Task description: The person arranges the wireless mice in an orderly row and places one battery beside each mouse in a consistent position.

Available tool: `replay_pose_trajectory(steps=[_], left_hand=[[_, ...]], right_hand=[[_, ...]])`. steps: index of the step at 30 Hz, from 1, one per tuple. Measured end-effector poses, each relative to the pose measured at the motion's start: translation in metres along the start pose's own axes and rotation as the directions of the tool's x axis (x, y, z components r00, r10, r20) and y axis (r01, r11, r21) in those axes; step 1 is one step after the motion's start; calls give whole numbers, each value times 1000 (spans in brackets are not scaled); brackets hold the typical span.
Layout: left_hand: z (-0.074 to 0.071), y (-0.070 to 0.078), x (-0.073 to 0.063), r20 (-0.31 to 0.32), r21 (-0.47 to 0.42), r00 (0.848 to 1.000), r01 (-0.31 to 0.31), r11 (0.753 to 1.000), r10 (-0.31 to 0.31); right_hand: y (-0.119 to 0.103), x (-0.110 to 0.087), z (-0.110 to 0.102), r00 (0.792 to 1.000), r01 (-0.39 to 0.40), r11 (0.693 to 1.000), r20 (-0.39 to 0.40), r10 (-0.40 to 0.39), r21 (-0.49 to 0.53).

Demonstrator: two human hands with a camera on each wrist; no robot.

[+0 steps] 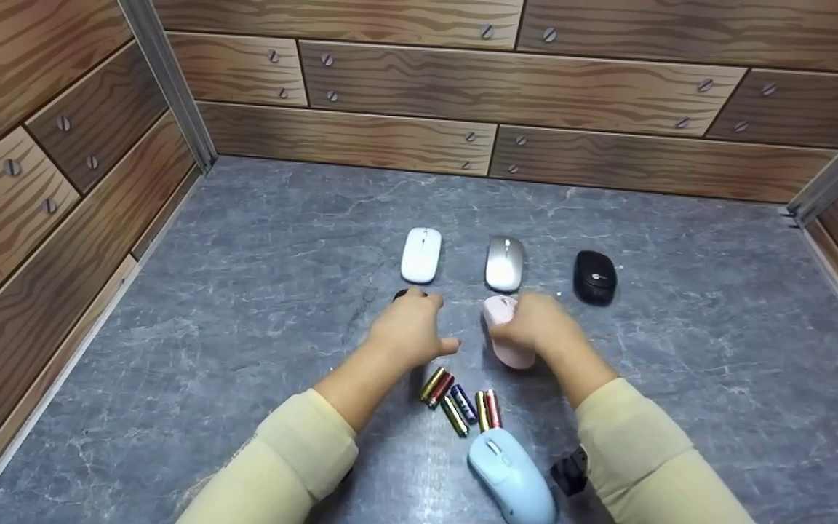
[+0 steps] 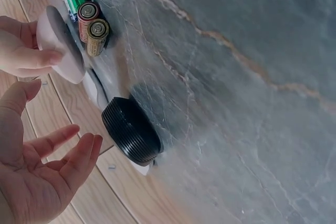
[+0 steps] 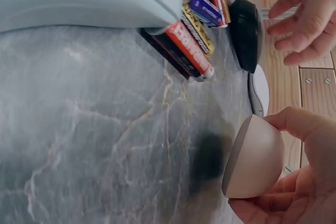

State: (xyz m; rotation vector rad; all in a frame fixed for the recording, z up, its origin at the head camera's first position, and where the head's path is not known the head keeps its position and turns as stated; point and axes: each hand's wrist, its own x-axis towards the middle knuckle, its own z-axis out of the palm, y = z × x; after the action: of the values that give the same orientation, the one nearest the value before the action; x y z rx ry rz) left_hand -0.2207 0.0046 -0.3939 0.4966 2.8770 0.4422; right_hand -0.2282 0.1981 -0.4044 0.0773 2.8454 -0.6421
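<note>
My right hand grips a pale pink computer mouse by its sides. In the right wrist view, the pink mouse is raised off the surface, a dark shadow below it. To its left hovers my left hand, thumb and fingers spread, holding nothing. Closest to that hand is a black mouse with a ribbed side; the hand mostly hides it in the head view. Between the forearms lie several AA-type batteries, some side by side. A light blue mouse rests just in front of them.
A white mouse, a silver mouse and another black mouse form a row farther back. Wood-patterned panels wall in the grey marbled surface. A small black object shows beside the right sleeve.
</note>
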Motion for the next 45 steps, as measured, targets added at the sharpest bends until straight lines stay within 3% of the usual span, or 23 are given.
replay_pose_trajectory(steps=[23,45], left_hand=[[11,6,8,-24,-53,999,-42,998,41],[8,8,6,-36,-32,997,-65,997,64]], right_hand=[[-7,2,15,998,-67,989,-20,65,-132],[0,-2,11,999,-49,993,-3,49,-106]])
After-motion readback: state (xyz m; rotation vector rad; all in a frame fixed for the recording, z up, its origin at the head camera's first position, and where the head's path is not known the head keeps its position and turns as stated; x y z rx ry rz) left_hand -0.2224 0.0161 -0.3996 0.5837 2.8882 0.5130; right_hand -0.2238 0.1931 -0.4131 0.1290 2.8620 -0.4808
